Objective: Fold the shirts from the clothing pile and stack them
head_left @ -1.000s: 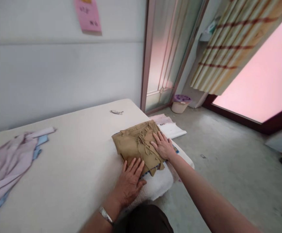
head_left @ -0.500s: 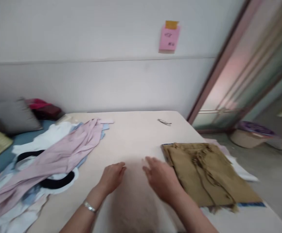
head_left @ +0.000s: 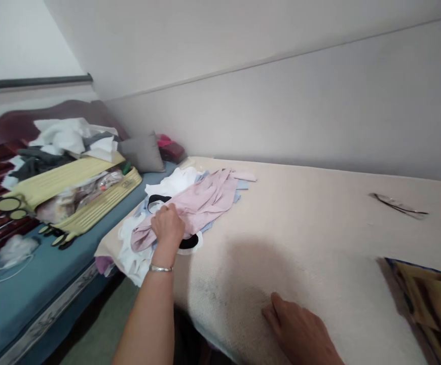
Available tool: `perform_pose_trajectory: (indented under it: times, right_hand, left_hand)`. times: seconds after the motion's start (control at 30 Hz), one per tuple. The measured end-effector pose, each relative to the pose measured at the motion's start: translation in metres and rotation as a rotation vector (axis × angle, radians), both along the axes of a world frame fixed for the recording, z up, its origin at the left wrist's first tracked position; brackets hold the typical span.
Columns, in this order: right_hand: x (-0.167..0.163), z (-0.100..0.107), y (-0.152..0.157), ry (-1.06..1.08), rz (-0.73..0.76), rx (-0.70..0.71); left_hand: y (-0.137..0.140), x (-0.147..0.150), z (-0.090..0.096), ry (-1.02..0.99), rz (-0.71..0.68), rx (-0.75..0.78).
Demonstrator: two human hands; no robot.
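At the left part of the padded, cream-covered table [head_left: 319,203], my left hand [head_left: 168,225] has its fingers closed on a pale pink garment [head_left: 209,197], which lies stretched across a loose heap of clothes. Beneath it show white cloth [head_left: 175,181], a white piece with black bands [head_left: 188,242] and some light blue fabric [head_left: 242,185]. A silver bracelet [head_left: 161,268] circles my left wrist. My right hand [head_left: 300,327] is low over the front of the table, its fingers loosely bent and slightly apart, with nothing seen in them.
Eyeglasses [head_left: 399,205] lie toward the back right. A folded brown garment [head_left: 433,294] is cut off at the right edge. To the left stands a blue-covered bed [head_left: 3,314] bearing an open yellow suitcase [head_left: 99,200], a grey cushion [head_left: 142,152] and piled cloth [head_left: 66,136].
My view has swung left. My left hand has moved from the middle of the table to the clothes heap and closed on the pink garment. The right hand's fingers are more bent.
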State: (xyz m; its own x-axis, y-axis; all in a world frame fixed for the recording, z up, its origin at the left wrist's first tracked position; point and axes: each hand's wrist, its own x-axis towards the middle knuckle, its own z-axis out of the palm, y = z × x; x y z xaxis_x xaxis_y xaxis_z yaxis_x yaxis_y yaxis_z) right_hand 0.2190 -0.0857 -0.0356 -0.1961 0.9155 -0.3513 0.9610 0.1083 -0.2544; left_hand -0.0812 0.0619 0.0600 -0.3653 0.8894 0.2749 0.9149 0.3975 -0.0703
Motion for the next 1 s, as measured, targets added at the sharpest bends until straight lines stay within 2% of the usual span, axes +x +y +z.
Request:
perform_pose_trajectory:
  times: [0.03, 0.1, 0.17, 0.23, 0.4, 0.53, 0.63, 0.8, 1.0]
  right_hand:
    - [0.0, 0.001, -0.001, -0.002, 0.008, 0.009]
    - [-0.001, 0.002, -0.002, -0.003, 0.021, 0.022]
    - [-0.001, 0.001, -0.004, 0.0, 0.023, 0.041]
    - [0.0, -0.002, -0.005, 0.008, 0.017, 0.076]
    - [0.007, -0.017, -0.005, 0.08, 0.007, 0.164]
    - [0.011, -0.031, -0.002, 0.147, 0.001, 0.213]
    - [0.011, -0.038, -0.001, 0.115, 0.016, 0.191]
    - [0.008, -0.035, 0.0, 0.054, 0.032, 0.117]
    - [0.006, -0.025, 0.0, 0.041, 0.038, 0.115]
  left_hand:
    - [-0.002, -0.01, -0.001, 0.011, 0.025, 0.0]
    - [-0.004, -0.021, -0.008, 0.011, -0.014, -0.078]
    - [-0.005, -0.021, -0.017, 0.007, -0.092, -0.173]
    - [-0.002, -0.017, -0.023, 0.009, -0.133, -0.201]
    - [0.006, -0.016, -0.022, -0.074, -0.099, -0.094]
    - [0.006, -0.035, -0.017, -0.074, 0.08, 0.111]
    - [0.004, -0.047, -0.018, -0.085, 0.157, 0.105]
    - [0.011, -0.047, -0.023, -0.05, 0.121, 0.139]
    - [0.024, -0.046, -0.025, -0.133, 0.077, 0.148]
